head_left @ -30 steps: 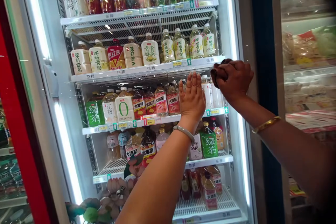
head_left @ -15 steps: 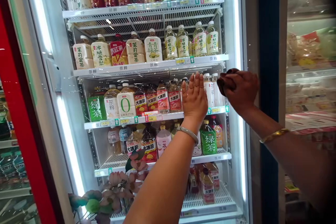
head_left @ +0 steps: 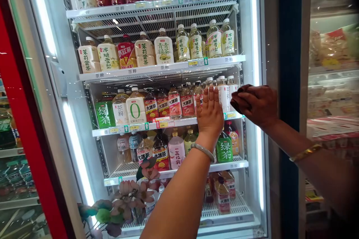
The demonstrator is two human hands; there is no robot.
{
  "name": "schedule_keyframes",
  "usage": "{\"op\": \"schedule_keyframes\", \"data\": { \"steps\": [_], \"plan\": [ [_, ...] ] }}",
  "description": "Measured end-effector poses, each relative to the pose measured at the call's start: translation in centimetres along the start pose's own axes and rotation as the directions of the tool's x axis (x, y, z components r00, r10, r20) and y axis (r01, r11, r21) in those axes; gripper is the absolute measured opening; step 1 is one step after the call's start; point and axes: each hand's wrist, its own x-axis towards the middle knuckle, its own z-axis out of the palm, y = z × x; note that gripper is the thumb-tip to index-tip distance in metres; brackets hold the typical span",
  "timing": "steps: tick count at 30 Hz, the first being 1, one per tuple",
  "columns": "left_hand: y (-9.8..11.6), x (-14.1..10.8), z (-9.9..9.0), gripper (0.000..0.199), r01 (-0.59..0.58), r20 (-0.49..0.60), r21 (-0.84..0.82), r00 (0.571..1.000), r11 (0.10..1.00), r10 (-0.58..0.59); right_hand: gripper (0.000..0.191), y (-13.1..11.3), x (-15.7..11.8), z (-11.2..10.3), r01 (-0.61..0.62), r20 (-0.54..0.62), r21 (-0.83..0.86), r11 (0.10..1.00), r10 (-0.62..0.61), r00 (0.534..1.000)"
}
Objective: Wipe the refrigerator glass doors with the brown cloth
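Observation:
My left hand (head_left: pixel 209 114), with a pale bangle on its wrist, lies flat against the glass door of a drinks cooler, palm to the pane and fingers pointing up. To its right, my right hand (head_left: pixel 259 104) is closed around a bunched dark brown cloth (head_left: pixel 238 99), near the right side of the door. A gold bracelet circles that wrist. Behind the glass, the shelves hold rows of bottled drinks, among them a white bottle with a green zero (head_left: pixel 135 105) and a green-labelled bottle (head_left: pixel 224 145). My left hand and forearm hide some bottles.
Bright light strips (head_left: pixel 75 153) run up both sides of the cooler. Pink flowers with green leaves (head_left: pixel 131 198) show at lower left, perhaps as a reflection. A red frame (head_left: pixel 25 142) stands at far left, and shelves of packaged goods (head_left: pixel 331 101) at far right.
My right hand and the cloth have shifted slightly downward. My left hand stays flat, a little lower and to the right in view. The camera view has moved slightly.

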Motion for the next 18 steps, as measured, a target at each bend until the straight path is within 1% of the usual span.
{"op": "schedule_keyframes", "data": {
  "steps": [2, 3, 4, 5, 6, 8, 9, 11, 13, 14, 15, 17, 18],
  "plan": [
    [0.1, 0.0, -0.1, 0.073, 0.005, 0.0, -0.005, 1.0, 1.0, -0.005, 0.026, -1.8, 1.4, 0.7, -0.19, -0.06, -0.046, 0.981, 0.187, 0.98],
    [0.1, 0.0, -0.2, 0.073, 0.001, -0.002, -0.004, 1.0, 1.0, -0.001, 0.026, -2.9, 1.7, 0.9, -0.236, -0.083, -0.051, 0.971, 0.231, 0.969],
    [0.1, -0.1, -0.3, 0.074, -0.005, -0.002, -0.002, 1.0, 1.0, 0.005, 0.026, -4.0, 1.7, 1.0, -0.236, -0.088, -0.05, 0.97, 0.232, 0.969],
    [0.1, -0.1, -0.3, 0.074, -0.009, 0.003, -0.001, 1.0, 1.0, 0.009, 0.024, -4.9, 1.3, 0.9, -0.199, -0.081, -0.042, 0.979, 0.195, 0.977],
    [0.1, -0.2, -0.4, 0.074, -0.01, 0.012, 0.0, 1.0, 1.0, 0.01, 0.022, -5.5, 0.6, 0.7, -0.135, -0.068, -0.027, 0.991, 0.132, 0.989],
    [0.0, -0.5, -0.5, 0.074, -0.006, 0.035, 0.001, 0.999, 1.0, 0.005, 0.017, -5.5, -1.3, 0.0, 0.034, -0.025, 0.012, 0.999, -0.033, 0.999],
    [0.0, -0.6, -0.5, 0.073, -0.004, 0.043, 0.003, 0.999, 1.0, 0.004, 0.015, -4.8, -2.3, -0.5, 0.12, -0.008, 0.03, 0.992, -0.12, 0.993],
    [0.0, -0.8, -0.5, 0.071, -0.005, 0.053, 0.011, 0.999, 1.0, 0.005, 0.014, -2.8, -3.7, -1.1, 0.266, 0.029, 0.063, 0.962, -0.268, 0.963],
    [0.1, -0.9, -0.4, 0.069, -0.003, 0.049, 0.015, 0.999, 1.0, 0.002, 0.013, -0.6, -3.8, -1.3, 0.348, 0.062, 0.087, 0.933, -0.354, 0.933],
    [0.1, -0.9, -0.4, 0.068, -0.003, 0.043, 0.011, 0.999, 1.0, 0.002, 0.014, 0.1, -3.3, -1.2, 0.33, 0.076, 0.086, 0.94, -0.337, 0.939],
    [0.2, -0.9, -0.3, 0.068, -0.004, 0.035, 0.004, 0.999, 1.0, 0.004, 0.016, 0.5, -2.7, -0.9, 0.27, 0.083, 0.071, 0.96, -0.276, 0.958],
    [0.2, -0.9, -0.4, 0.069, -0.011, 0.019, -0.014, 1.0, 1.0, 0.011, 0.022, -0.2, -1.2, -0.2, 0.074, 0.051, 0.012, 0.997, -0.074, 0.996],
    [0.2, -0.9, -0.4, 0.069, -0.015, 0.015, -0.021, 1.0, 1.0, 0.015, 0.025, -1.1, -0.6, 0.1, -0.044, 0.014, -0.018, 0.999, 0.044, 0.999]
  ]
}}
